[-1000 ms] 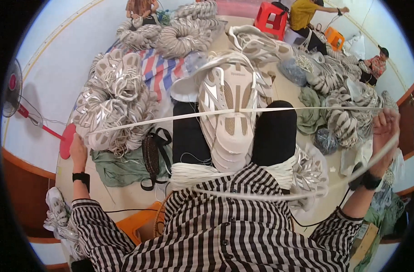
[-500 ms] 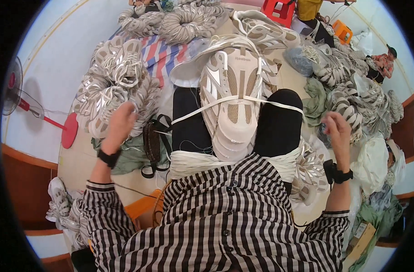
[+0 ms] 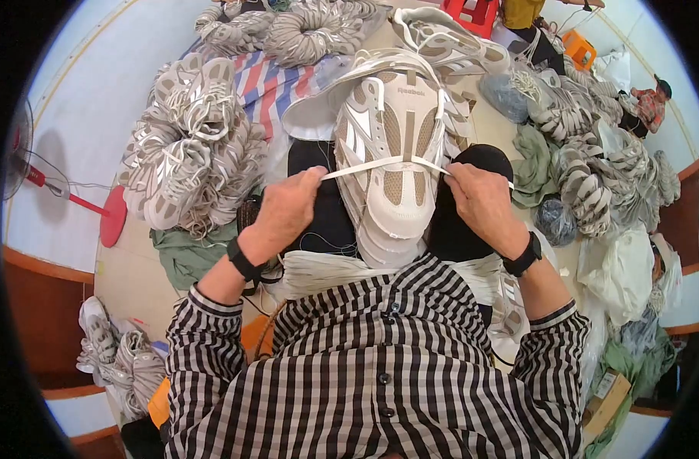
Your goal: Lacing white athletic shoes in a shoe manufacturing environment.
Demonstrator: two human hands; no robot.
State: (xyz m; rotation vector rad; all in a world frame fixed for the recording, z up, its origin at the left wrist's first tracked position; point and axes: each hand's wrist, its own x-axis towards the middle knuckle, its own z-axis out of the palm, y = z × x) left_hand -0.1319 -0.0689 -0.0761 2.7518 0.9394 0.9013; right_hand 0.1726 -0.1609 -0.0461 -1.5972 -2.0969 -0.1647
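A beige and white shoe upper (image 3: 422, 111) lies on my thighs, its toe toward me, on top of several more stacked toes. One flat cream shoelace (image 3: 362, 167) crosses the upper at the bottom of its lacing. My left hand (image 3: 280, 213) is closed, pinching the lace's left part over my left thigh. On the other side, my right hand (image 3: 485, 205) pinches the lace close to the upper. Both stretches look taut. Across my lap, below the toes, rests a bundle of cream laces (image 3: 322, 274).
Heaps of laced uppers (image 3: 185, 145) stand on the floor at left, with more piles (image 3: 586, 172) at right. A red fan (image 3: 114, 216) stands far left. Stools (image 3: 579, 50) and two other people (image 3: 651, 105) are at the back right. A white bag (image 3: 621, 271) lies right.
Both hands have come inward from out at the sides and taken hold of the lace. Its two ends, which lay loose over my thighs, are now held.
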